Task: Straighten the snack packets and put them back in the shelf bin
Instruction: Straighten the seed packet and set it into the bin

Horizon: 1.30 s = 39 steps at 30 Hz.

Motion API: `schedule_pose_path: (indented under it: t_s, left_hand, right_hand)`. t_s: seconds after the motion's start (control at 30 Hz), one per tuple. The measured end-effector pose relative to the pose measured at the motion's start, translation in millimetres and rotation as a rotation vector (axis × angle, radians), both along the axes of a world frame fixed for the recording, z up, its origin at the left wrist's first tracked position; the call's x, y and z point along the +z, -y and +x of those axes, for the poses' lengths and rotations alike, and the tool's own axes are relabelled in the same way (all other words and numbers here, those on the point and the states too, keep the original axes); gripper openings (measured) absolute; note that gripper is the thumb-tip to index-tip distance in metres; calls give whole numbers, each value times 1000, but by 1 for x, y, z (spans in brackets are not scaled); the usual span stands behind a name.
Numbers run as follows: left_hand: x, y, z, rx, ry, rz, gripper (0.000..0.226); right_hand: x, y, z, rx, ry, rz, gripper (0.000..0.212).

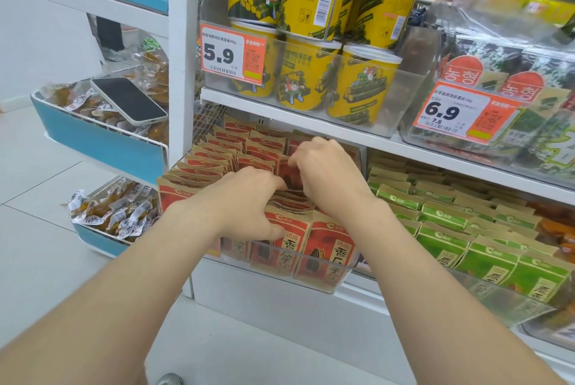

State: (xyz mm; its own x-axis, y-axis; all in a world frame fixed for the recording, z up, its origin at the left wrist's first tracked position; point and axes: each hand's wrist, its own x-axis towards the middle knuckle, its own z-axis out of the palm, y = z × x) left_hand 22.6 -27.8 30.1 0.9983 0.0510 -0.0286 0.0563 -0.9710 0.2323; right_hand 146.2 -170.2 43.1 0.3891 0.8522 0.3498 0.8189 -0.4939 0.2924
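R hand (326, 173) pinches one red packet (291, 174) by its top, upright, mid-row in the clear bin (323, 286). L hand (249, 202) curls over the front packets (329, 238), thumb on their face, fingers in the gap. Risk imo: gap closes, the packet buckles going in and knocks neighbours crooked.

Bare forearms (124, 291), bare left hand (245, 198), bare right hand (326, 173), grey shoe toe (169, 380)
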Motion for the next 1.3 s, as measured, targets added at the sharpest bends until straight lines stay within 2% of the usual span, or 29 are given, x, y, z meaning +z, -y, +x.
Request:
schedule_pose_path:
  t_s: [0.2, 0.33, 0.43, 0.5, 0.63, 0.77, 0.83, 0.9, 0.97, 1.03, 1.13, 1.2, 1.3]
  left_hand:
    - [11, 12, -10, 41, 60, -56, 79]
    - [23, 22, -16, 106, 249, -236, 68]
    - [28, 36, -17, 64, 428, -467, 61]
    - [29, 50, -16, -9, 523, -525, 61]
    - [30, 77, -9, -24, 752, -609, 35]
    - [31, 91, -6, 50, 784, -715, 25]
    - [32, 95, -4, 134, 726, -868, 22]
    - [33, 98, -2, 205, 662, -1079, 19]
    - [33, 99, -1, 226, 648, -1154, 17]
    - [33, 104, -1, 233, 618, -1132, 17]
    - [31, 113, -1, 272, 491, -1239, 10]
    - [33, 120, -3, 314, 407, -1381, 22]
    - [38, 132, -8, 345, 360, -1553, 39]
  right_hand:
    - [6, 42, -9, 110, -6, 582, 30]
    - [18, 66, -26, 143, -67, 900, 18]
    - [28, 74, -45, 169, -229, 1085, 16]
    - [38, 77, -59, 192, -370, 1215, 15]
    - [51, 81, -73, 170, -616, 1403, 22]
    - [54, 85, -75, 94, -870, 1443, 19]
    - [57, 87, -76, 97, -1093, 1482, 14]
    - [58, 90, -75, 106, -1281, 1420, 21]
    - [52, 92, -71, 81, -1267, 1256, 21]
    - [44, 93, -69, 39, -1162, 1114, 24]
    - [34, 92, -66, -67, -1133, 1054, 23]
    - [30, 90, -67, -114, -1177, 1038, 21]
    - [28, 94, -66, -139, -1136, 924, 20]
